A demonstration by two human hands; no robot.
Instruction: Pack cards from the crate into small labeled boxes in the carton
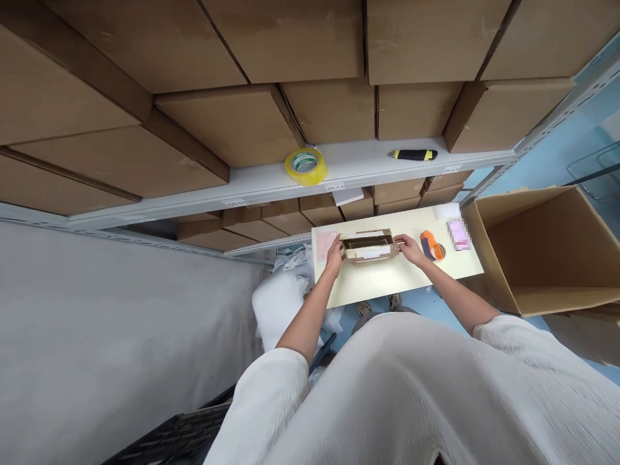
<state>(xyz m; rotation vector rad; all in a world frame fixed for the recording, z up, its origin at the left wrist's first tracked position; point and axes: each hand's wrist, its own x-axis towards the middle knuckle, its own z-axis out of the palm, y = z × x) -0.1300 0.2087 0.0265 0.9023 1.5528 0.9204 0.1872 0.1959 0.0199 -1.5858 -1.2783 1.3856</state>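
A small cardboard box [371, 253] with its top open is held between both hands over the pale table [358, 288]. White and yellowish patches show on its flaps, and the inside looks dark. My left hand [334, 257] grips the box's left end, thumb up along the side. At the opposite end, my right hand [408, 248] pinches the edge with its fingertips. To the right of that hand lies an orange tape dispenser [431, 245]. A pinkish sheet [326, 247] is on the table beside my left hand.
A roll of yellow tape [306, 166] and a black-and-yellow utility knife [415, 155] lie on the shelf edge [261, 184], below stacked cartons [314, 39]. A large open carton [547, 252] stands right of the table. White packing foam [278, 303] is heaped at left.
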